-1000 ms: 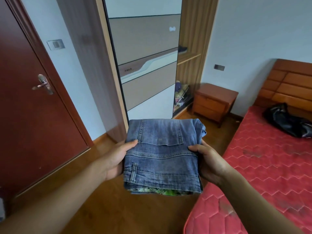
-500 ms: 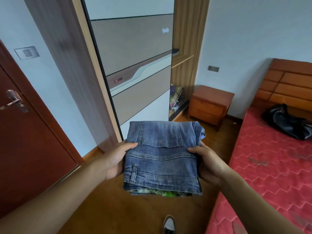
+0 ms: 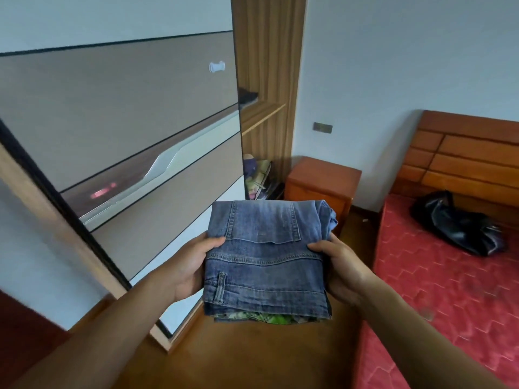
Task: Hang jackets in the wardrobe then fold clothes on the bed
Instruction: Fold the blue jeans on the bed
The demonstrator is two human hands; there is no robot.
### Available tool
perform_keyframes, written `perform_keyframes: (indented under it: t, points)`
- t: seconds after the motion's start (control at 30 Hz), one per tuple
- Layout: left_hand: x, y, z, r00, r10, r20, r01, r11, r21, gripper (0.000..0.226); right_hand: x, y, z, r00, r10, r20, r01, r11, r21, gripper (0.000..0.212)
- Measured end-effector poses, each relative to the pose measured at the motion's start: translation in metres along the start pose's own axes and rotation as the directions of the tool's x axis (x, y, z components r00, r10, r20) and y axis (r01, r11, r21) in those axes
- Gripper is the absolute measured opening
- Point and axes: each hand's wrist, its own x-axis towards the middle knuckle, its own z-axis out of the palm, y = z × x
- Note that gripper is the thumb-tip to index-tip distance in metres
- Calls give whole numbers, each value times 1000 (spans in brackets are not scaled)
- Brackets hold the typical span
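Since the earlier frames the view has been swung to the right: the dark red door has been pushed almost out of sight at the lower left, and the sliding wardrobe door (image 3: 126, 122) is now spread across the left half. The carried stack has been kept in the same place between the hands.

The folded jeans (image 3: 266, 256) are held in the air above the wooden floor (image 3: 252, 357), between the wardrobe and the bed (image 3: 449, 299), touching neither. The left hand (image 3: 188, 265) is closed on the left edge and the right hand (image 3: 339, 265) on the right edge, each with the thumb laid on top of the denim. The fingers are hidden beneath and are presumed to be curled under as support. A green patterned garment (image 3: 264, 317) is seen at the near edge under the jeans. The 2-sided grip is judged to be chosen so that the folds are kept flat and the lower piece is not let slip out. The stack is faced toward the open wardrobe section (image 3: 266, 80), so a shelf there is judged the likely destination.

Counted:
- 2 hands
- 1 pair of jeans
- 1 green garment below it (more layers cannot be ruled out)
- 1 bedside cabinet (image 3: 323, 183)
- 1 wall plate (image 3: 323, 127)
- 1 glossy black item (image 3: 457, 223), laid on the bed near the headboard (image 3: 471, 158); whether it is a bag or a jacket cannot be told
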Motion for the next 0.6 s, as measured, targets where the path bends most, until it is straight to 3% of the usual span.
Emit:
perform_keyframes:
  t: [0.3, 0.6]
  points:
    - [183, 70, 63, 995, -7, 102, 4, 999, 32, 32, 141, -94, -74, 989, -63, -133, 61, 998, -23, 40]
    - [393, 150, 93, 990, -30, 134, 27, 999, 23, 29, 339, -185, -126, 973, -87, -213, 78, 996, -53, 41]
